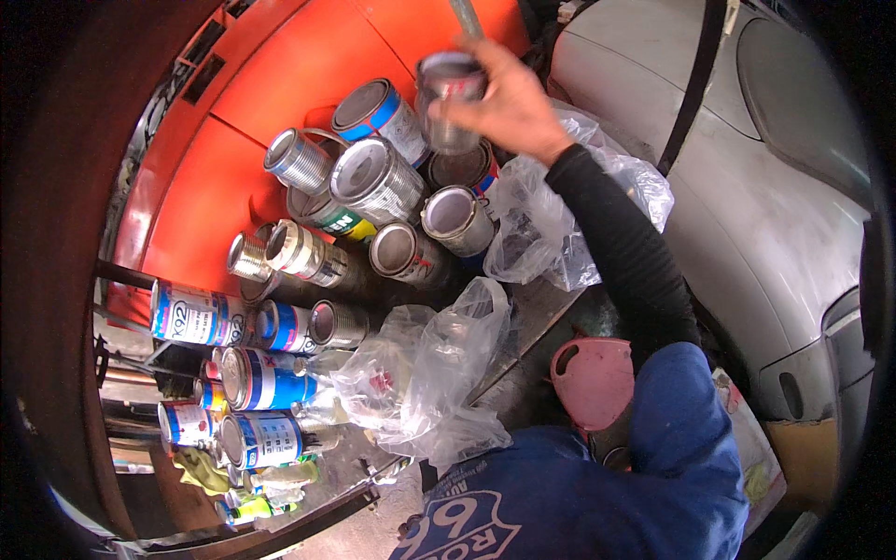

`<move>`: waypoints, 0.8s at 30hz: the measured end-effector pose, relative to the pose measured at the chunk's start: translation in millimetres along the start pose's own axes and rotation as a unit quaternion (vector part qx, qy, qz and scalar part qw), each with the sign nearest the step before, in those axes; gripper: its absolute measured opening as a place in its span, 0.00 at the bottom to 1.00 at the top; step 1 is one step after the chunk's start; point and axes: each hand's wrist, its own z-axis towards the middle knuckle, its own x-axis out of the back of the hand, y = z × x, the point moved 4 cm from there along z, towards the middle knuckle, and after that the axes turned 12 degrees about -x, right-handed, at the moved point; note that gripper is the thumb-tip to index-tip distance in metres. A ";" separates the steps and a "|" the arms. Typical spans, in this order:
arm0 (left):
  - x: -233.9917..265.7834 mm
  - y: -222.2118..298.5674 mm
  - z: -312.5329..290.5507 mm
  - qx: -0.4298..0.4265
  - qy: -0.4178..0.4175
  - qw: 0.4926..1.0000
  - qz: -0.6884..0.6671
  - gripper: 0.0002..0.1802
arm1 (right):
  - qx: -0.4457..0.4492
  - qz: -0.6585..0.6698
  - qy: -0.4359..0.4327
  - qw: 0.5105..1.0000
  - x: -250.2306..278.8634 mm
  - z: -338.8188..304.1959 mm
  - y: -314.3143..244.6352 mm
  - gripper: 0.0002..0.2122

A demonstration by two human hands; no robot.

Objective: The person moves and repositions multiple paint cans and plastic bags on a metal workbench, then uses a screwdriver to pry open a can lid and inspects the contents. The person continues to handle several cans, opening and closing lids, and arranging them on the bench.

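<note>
My right hand (523,105), in a long black sleeve, is wrapped round a small metal paint can (453,89). It holds this can up above the back of a group of paint cans, and both are slightly blurred. Just below it stands a dark-topped can (464,168). To its left is a larger can with a blue band (381,117). Nearby are a ribbed silver can (375,177) and an open-looking grey can (455,219). A clear plastic bag (532,219) lies beneath my forearm. My left hand is out of view.
More paint cans (266,378) crowd the shelf at left, beside another clear bag (425,364). An orange panel (308,56) stands behind them. At right is a silver car body (737,233). A pink plastic container (593,378) sits near my blue shirt.
</note>
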 end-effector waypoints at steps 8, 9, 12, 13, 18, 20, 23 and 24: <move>-0.5 -3.1 -7.9 0.009 0.001 1.000 0.000 0.65 | 0.125 -0.105 0.001 0.987 2.4 -8.7 -21.9 0.33; -0.2 -3.9 -8.3 0.011 0.002 1.000 -0.001 0.65 | 0.087 -0.139 -0.032 0.986 -8.4 -14.5 -17.2 0.32; 0.0 -9.4 -12.8 0.015 0.006 1.000 -0.005 0.65 | 0.149 -0.243 -0.016 0.958 -28.7 -29.9 -21.8 0.30; -1.0 -12.0 -15.7 0.017 0.007 1.000 -0.008 0.65 | 0.164 -0.279 -0.005 0.946 -30.2 -34.2 -25.6 0.31; -6.6 -26.1 -25.5 0.029 0.008 0.999 -0.020 0.66 | 0.170 -0.269 -0.020 0.948 -7.3 -73.6 -49.6 0.36; -7.5 -32.0 -27.4 0.031 0.010 0.999 -0.023 0.66 | 0.119 -0.294 -0.097 0.943 -23.6 -95.8 -49.6 0.42; -7.9 -43.2 -30.8 0.031 0.012 0.999 -0.026 0.66 | 0.039 -0.296 -0.145 0.943 -39.1 -113.5 -34.7 0.42; -7.6 -48.7 -33.3 0.032 0.012 0.999 -0.028 0.66 | 0.006 -0.269 -0.143 0.952 -39.6 -116.2 -27.9 0.42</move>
